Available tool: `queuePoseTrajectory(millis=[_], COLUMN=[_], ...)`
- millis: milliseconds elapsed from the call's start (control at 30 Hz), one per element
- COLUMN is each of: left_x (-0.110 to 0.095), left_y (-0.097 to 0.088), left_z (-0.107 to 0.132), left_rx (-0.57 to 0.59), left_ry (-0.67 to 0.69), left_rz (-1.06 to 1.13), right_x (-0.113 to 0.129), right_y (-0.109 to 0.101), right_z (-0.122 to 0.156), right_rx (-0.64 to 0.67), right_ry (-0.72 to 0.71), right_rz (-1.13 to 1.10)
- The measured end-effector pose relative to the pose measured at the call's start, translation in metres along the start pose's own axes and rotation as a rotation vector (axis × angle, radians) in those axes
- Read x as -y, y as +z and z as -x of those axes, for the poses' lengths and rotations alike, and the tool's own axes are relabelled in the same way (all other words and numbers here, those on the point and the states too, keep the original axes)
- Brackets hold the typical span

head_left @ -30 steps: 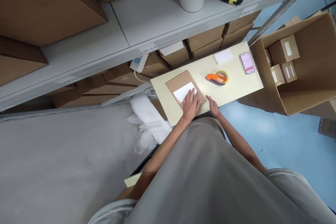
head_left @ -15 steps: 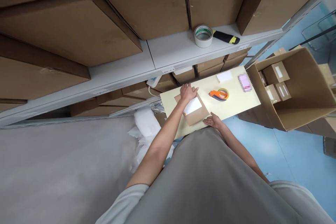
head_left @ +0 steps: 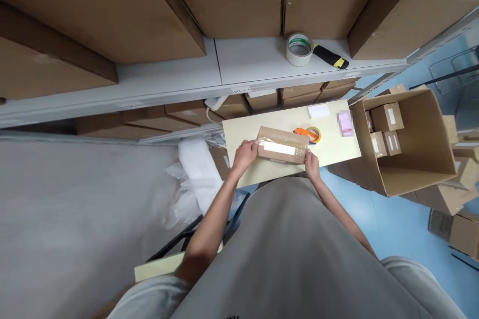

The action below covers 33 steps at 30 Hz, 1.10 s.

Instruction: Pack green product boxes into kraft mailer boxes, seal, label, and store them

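Note:
A flat brown cardboard parcel (head_left: 283,143) with a white label and clear tape across it is tipped up off the pale yellow table (head_left: 243,132). My left hand (head_left: 246,154) grips its left end. My right hand (head_left: 311,164) grips its right end, close to my body. Both hands are closed on the parcel's ends. Just behind the parcel lies an orange tape dispenser (head_left: 309,134).
A white card (head_left: 319,110) and a pink item (head_left: 345,123) lie further along the table. An open carton (head_left: 406,139) with small boxes stands at the right. A tape roll (head_left: 299,49) and a black-yellow knife (head_left: 331,56) lie on the grey shelf (head_left: 168,77). White foam wrap (head_left: 194,172) lies at the left.
The parcel lay flat with my left hand on its label; my left hand then reached to its far edge, and now both hands hold its ends, with it lifted and turned.

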<state>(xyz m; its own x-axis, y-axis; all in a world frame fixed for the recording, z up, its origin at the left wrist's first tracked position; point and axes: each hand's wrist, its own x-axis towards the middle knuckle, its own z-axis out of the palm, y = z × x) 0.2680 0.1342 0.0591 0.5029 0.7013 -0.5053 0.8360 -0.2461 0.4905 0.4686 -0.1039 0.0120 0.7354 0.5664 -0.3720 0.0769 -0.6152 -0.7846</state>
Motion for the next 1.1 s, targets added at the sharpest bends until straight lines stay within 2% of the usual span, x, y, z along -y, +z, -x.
queuePoseTrajectory(millis=[67,133,233,333,433,533,733,767,833,967,1033,1100], left_x=[0.005,0.005,0.002,0.0,0.0,0.003,0.005,0.004,-0.002,-0.022,-0.037,-0.056], left_y=[0.025,0.047,0.066,0.071,0.075,0.077,0.072,0.071,0.072,0.078,0.083,0.088], left_z=[0.021,0.037,0.045,0.035,0.017,0.004,0.001,0.002,0.005,0.01,0.011,0.01], left_rx=[0.036,0.05,0.056,0.081,0.12,0.162,0.253,0.236,0.129,-0.205,-0.318,-0.374], left_ry=[-0.088,-0.138,-0.153,-0.209,-0.184,-0.15,-0.242,-0.231,-0.251,-0.377,-0.326,-0.239], left_rz=[0.043,0.108,0.154,0.216,0.482,0.722,0.66,0.67,0.662,0.443,0.365,0.334], right_x=[-0.003,-0.005,-0.005,0.0,0.007,0.011,0.005,0.004,0.002,-0.002,-0.004,-0.007], right_y=[-0.015,-0.027,-0.041,-0.047,-0.048,-0.046,-0.051,-0.052,-0.057,-0.06,-0.055,-0.046], right_z=[-0.01,-0.021,-0.04,-0.062,-0.079,-0.088,-0.093,-0.094,-0.096,-0.107,-0.118,-0.129], right_rx=[-0.006,0.042,0.137,0.233,0.384,0.531,0.631,0.63,0.586,0.354,0.317,0.329], right_ry=[-0.041,-0.063,-0.077,0.02,0.114,0.12,0.065,0.065,0.037,-0.057,-0.038,0.025], right_rz=[0.11,0.152,0.134,0.042,-0.035,-0.093,-0.041,0.0,0.078,0.21,0.271,0.246])
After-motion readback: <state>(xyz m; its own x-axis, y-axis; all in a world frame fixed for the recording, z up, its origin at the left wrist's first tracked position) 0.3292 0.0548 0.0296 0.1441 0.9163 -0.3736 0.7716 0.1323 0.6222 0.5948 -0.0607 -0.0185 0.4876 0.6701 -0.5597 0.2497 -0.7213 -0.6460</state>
